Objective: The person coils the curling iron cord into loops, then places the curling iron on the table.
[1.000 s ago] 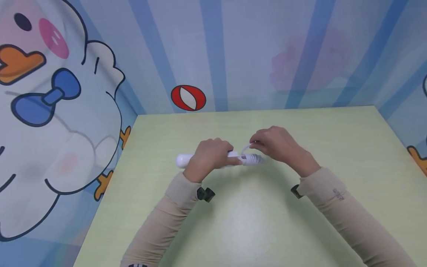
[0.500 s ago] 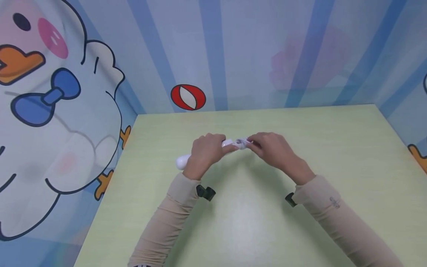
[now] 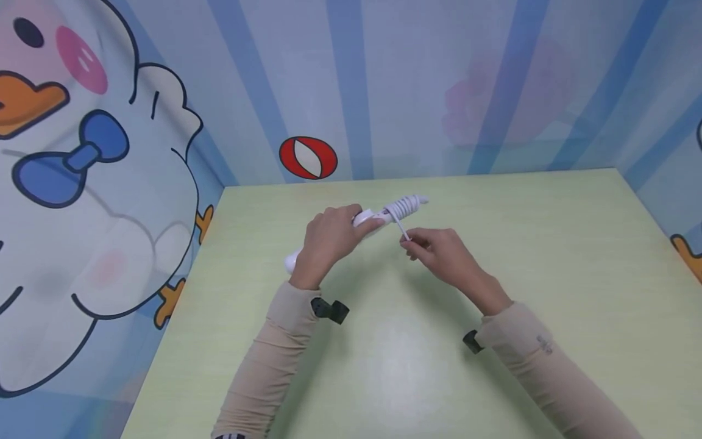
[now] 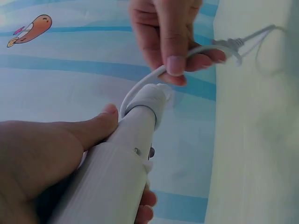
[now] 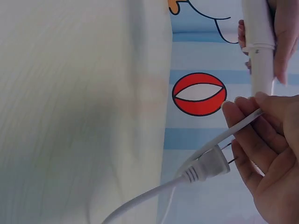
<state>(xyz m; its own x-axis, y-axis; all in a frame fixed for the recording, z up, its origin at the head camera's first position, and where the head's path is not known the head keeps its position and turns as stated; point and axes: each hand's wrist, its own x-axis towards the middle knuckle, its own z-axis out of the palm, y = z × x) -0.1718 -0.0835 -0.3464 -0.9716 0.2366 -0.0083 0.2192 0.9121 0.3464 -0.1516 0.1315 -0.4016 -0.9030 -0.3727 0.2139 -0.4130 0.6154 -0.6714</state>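
Observation:
My left hand (image 3: 331, 235) grips a white rod-shaped electric appliance (image 4: 110, 179) with a rounded end, its thumb laid along the body. The rod slants, with its narrower end toward the upper right. White cord (image 3: 404, 207) is wound in several turns around that end. The right hand (image 3: 441, 253) pinches a taut length of the cord between thumb and fingers, just on the near side of the coils. A two-pronged white plug (image 5: 212, 163) hangs beside the right fingers in the right wrist view. The palm of the left hand hides the middle of the appliance.
Both hands are over a pale green table (image 3: 526, 262). A blue striped wall panel (image 3: 406, 91) stands at its back edge, with printed pictures, and another panel with a large printed bird (image 3: 120, 256) borders the left side.
The appliance has tilted from nearly level, its corded end rising away toward the upper right. My right hand has carried the cord around from the far side to the near side of the coils.

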